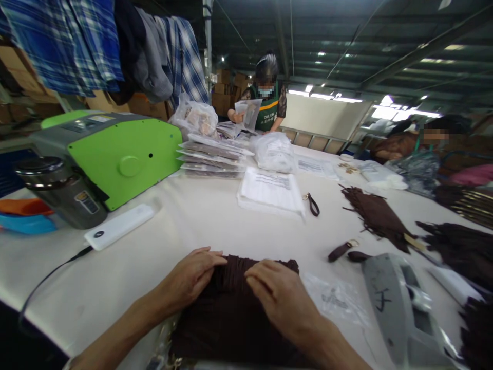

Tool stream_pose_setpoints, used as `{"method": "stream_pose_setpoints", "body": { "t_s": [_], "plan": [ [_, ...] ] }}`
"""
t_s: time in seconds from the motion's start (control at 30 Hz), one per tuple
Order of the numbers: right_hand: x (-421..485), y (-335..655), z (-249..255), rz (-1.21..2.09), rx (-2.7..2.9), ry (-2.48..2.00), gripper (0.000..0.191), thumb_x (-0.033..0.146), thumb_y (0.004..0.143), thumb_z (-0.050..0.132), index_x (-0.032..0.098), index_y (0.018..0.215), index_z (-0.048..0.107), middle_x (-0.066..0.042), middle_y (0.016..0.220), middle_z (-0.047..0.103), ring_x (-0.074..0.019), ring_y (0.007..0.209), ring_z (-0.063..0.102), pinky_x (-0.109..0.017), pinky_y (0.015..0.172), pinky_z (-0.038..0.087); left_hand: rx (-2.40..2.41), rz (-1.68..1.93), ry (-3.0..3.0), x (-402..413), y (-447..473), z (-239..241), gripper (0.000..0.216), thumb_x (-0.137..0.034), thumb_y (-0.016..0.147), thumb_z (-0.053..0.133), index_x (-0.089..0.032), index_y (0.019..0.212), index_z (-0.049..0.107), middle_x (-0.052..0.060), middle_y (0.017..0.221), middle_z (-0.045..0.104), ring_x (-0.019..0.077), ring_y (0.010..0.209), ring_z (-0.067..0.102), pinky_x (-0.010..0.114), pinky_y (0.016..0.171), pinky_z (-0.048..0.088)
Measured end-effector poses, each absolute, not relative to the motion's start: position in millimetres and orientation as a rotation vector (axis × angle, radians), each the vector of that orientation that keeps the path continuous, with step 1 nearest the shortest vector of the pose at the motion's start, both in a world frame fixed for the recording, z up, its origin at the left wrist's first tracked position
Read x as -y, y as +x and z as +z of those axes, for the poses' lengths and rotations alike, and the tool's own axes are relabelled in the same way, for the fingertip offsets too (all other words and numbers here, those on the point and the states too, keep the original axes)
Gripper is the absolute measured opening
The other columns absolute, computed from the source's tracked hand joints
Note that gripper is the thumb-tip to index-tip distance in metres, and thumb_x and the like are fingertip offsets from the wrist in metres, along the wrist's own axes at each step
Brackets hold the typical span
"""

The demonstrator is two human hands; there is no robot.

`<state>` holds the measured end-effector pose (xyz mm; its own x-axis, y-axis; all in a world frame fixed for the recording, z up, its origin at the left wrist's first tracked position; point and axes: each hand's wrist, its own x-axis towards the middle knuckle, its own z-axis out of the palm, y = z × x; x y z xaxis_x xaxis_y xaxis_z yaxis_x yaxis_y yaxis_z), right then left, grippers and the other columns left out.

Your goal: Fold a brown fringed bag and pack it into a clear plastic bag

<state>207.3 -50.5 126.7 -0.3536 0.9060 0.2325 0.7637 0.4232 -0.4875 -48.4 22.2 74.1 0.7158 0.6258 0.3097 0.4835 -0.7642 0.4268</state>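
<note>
A dark brown fringed pouch (231, 324) lies on the table right in front of me, its gathered fringe along the far edge. At the fringe's left corner my left hand (192, 275) rests with its fingers stretched out and touching the edge. My right hand (283, 295) is closed over the fringe to the right of the middle, thumb and fingers pressed together on the strands. To the right of the pouch lies a clear plastic bag (335, 298).
A grey tape dispenser (393, 308) stands at right, near brown wrist straps (341, 251) and another fringed pouch (379, 216). At left are a green-sided machine (131, 159), a tumbler (65, 192) and a white power bank (119, 226). Packed bags (211, 156) are stacked ahead; co-workers (267, 103) sit beyond.
</note>
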Motion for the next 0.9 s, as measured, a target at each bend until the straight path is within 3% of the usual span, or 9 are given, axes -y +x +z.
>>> {"method": "stream_pose_setpoints", "body": {
  "t_s": [0.07,0.17,0.37,0.43,0.5,0.57,0.63,0.7,0.9],
  "plan": [
    [48,238,127,0.389,2.040,-1.516,0.030,0.034,0.100,0.040,0.023,0.116,0.062,-0.006,0.117,0.067,-0.0183,0.109,0.060,-0.035,0.098,0.046,-0.945,0.628,2.627,-23,-45,75,0.042,-0.025,0.100,0.035,-0.028,0.142,0.037,0.004,0.144,0.051,0.0170,0.134,0.043,0.042,0.115,0.029],
    [50,261,114,0.330,2.100,-1.676,0.052,0.042,0.098,0.040,0.014,0.142,0.042,-0.013,0.148,0.042,-0.0252,0.139,0.034,-0.050,0.116,0.024,-0.964,0.434,2.717,-26,-32,69,0.061,-0.047,0.098,0.040,-0.026,0.151,0.019,0.007,0.156,0.030,0.0238,0.143,0.027,0.050,0.117,0.021],
    [99,229,98,0.555,2.398,-1.477,0.075,0.055,0.093,0.048,0.013,0.150,0.025,-0.011,0.157,0.021,-0.0237,0.146,0.014,-0.046,0.121,0.009,-0.756,0.234,2.905,-10,-33,59,0.076,-0.060,0.090,0.047,-0.031,0.152,0.014,0.006,0.156,0.030,0.0258,0.142,0.030,0.048,0.118,0.012],
    [116,226,105,0.611,2.421,-1.380,0.071,0.054,0.093,0.048,0.015,0.149,0.028,-0.010,0.156,0.025,-0.0226,0.146,0.017,-0.044,0.121,0.009,-0.683,0.255,2.920,-4,-41,67,0.074,-0.059,0.090,0.050,-0.033,0.151,0.018,0.004,0.154,0.035,0.0236,0.139,0.036,0.044,0.119,0.013],
    [124,235,114,0.636,2.401,-1.313,0.054,0.048,0.096,0.047,0.020,0.142,0.044,-0.007,0.149,0.042,-0.0207,0.141,0.031,-0.042,0.120,0.015,-0.690,0.305,2.912,-1,-42,79,0.066,-0.055,0.091,0.051,-0.034,0.149,0.025,0.001,0.150,0.041,0.0212,0.136,0.041,0.041,0.119,0.016],
    [120,254,121,0.569,2.274,-1.358,0.034,0.036,0.098,0.045,0.022,0.126,0.059,-0.004,0.130,0.063,-0.0174,0.125,0.052,-0.035,0.114,0.032,-0.754,0.351,2.890,-1,-31,92,0.058,-0.051,0.094,0.048,-0.035,0.147,0.029,0.000,0.150,0.042,0.0203,0.136,0.041,0.042,0.118,0.020],
    [103,275,123,0.426,2.128,-1.497,0.028,0.025,0.098,0.043,0.021,0.114,0.066,-0.004,0.113,0.071,-0.0164,0.108,0.063,-0.031,0.100,0.046,-0.787,0.349,2.868,-1,-9,101,0.054,-0.047,0.097,0.043,-0.033,0.148,0.028,0.001,0.153,0.038,0.0203,0.139,0.036,0.043,0.117,0.022],
    [81,293,121,0.311,2.137,-1.601,0.030,0.017,0.095,0.043,0.017,0.115,0.065,-0.009,0.114,0.070,-0.0192,0.107,0.063,-0.033,0.097,0.048,-0.763,0.308,2.859,-2,20,106,0.053,-0.044,0.099,0.040,-0.030,0.149,0.027,0.003,0.155,0.033,0.0198,0.142,0.030,0.044,0.118,0.022],
    [55,294,95,0.341,2.328,-1.589,0.049,0.003,0.080,0.048,0.010,0.127,0.058,-0.016,0.131,0.060,-0.0225,0.121,0.057,-0.036,0.107,0.042,-0.748,0.053,2.776,4,74,94,0.067,-0.040,0.094,0.050,-0.021,0.151,0.020,0.009,0.158,0.024,0.0227,0.145,0.019,0.049,0.119,0.016]
  ]
}}
